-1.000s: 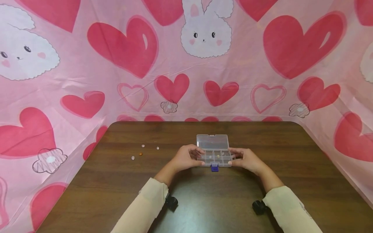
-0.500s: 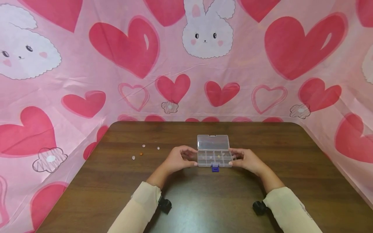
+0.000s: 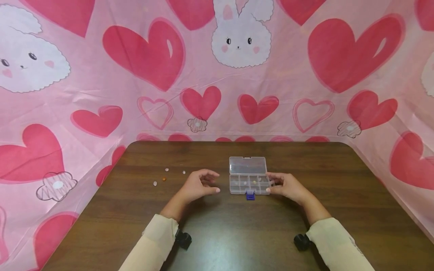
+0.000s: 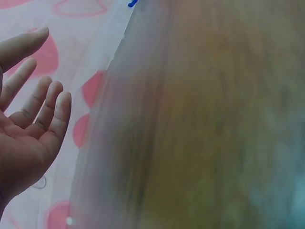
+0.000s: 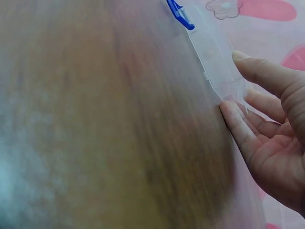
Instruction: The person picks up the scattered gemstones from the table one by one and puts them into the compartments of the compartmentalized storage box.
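A clear plastic compartment box (image 3: 249, 184) stands on the table with its lid (image 3: 248, 165) raised at the back and a blue latch (image 3: 250, 196) at the front. A few small pale and yellowish pieces (image 3: 254, 182) lie in its compartments. My right hand (image 3: 287, 185) holds the box's right end between thumb and fingers; the right wrist view shows the box wall (image 5: 209, 52) by the fingertips. Left of the box, apart from it, my left hand (image 3: 198, 185) hovers with fingers spread and nothing in them. In the left wrist view its palm (image 4: 24, 148) faces the camera, bare.
On the left of the brown wooden table (image 3: 217, 233) lie several small stone-like pieces: pale ones (image 3: 155, 183) and an orange one (image 3: 164, 179). A pink cloth (image 3: 200, 49) with hearts and rabbits hangs behind and around the table.
My left hand has let go of the box's left end and moved left, away from it. The right hand stays at the right end. The box has hardly moved.
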### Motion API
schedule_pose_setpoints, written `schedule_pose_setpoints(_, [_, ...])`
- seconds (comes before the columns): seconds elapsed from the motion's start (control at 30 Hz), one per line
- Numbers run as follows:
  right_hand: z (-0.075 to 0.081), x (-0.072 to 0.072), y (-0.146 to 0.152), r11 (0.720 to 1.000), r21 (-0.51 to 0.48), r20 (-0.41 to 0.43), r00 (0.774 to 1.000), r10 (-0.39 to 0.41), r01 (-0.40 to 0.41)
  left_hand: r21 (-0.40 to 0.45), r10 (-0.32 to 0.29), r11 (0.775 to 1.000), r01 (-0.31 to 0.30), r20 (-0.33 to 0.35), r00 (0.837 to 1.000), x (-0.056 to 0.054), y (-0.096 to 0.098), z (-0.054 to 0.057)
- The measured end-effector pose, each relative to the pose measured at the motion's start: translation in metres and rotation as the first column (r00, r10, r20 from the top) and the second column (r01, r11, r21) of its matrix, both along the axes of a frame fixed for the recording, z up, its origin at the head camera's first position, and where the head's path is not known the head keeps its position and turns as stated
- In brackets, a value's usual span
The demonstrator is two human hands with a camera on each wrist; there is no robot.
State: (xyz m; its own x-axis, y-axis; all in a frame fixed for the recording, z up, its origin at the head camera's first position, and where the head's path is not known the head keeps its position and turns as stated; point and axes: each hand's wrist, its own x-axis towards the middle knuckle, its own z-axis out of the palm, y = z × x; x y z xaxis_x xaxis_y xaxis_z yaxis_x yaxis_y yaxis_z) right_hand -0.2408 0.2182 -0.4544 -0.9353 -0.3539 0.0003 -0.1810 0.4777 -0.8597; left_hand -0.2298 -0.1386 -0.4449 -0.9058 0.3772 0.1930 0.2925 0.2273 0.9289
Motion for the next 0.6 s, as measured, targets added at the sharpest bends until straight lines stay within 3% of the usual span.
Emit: schedule_pose_setpoints(0.6, [0.002,0.002,-0.001,1.000,-0.004,0.013,1.000,0.001,-0.001,-0.048,0.073,0.996,-0.073,-0.005,0.997,0.004,-0.040,0.002])
